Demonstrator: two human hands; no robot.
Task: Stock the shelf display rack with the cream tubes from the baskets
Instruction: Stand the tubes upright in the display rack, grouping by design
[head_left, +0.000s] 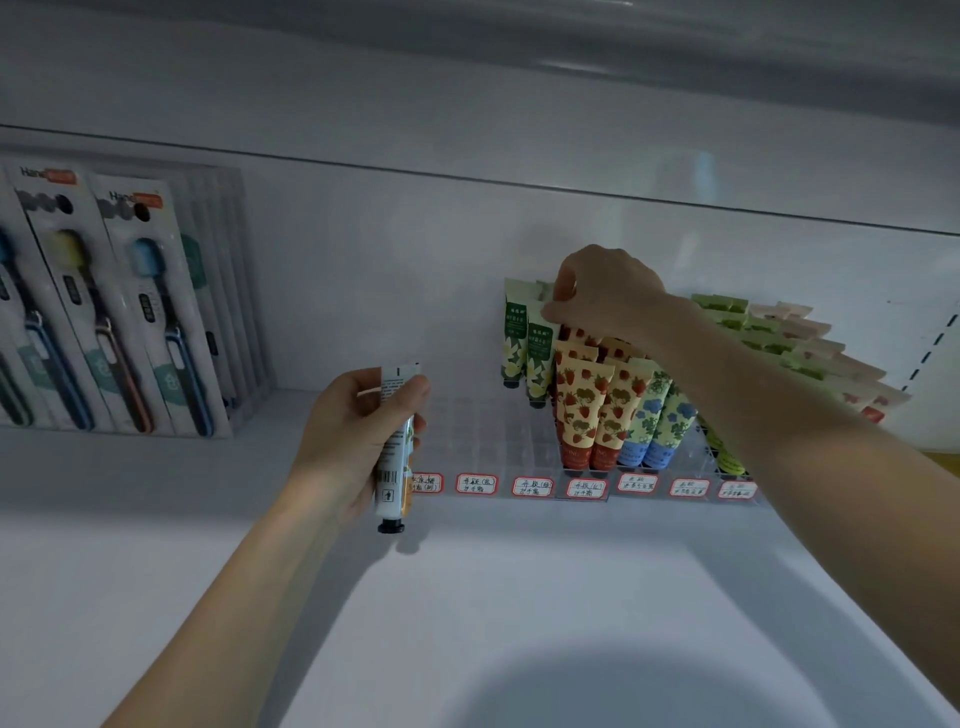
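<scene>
A clear acrylic display rack (483, 431) stands on the white shelf, with red-bordered labels along its front. Its right part holds strawberry tubes (584, 410), blue-flower tubes (654, 426) and green and pink tubes (769, 338). Two green-and-cream tubes (524, 348) stand at the back of a middle column. My right hand (602, 296) pinches the top of the nearer green-and-cream tube (540, 358). My left hand (353, 431) grips a white tube (396, 452) upright, cap down, in front of the rack's empty left slots. No baskets are in view.
Packaged toothbrushes (104, 312) stand in a row at the left of the shelf. An upper shelf (519, 52) overhangs the space. The white shelf surface (519, 597) stretches toward me in front of the rack.
</scene>
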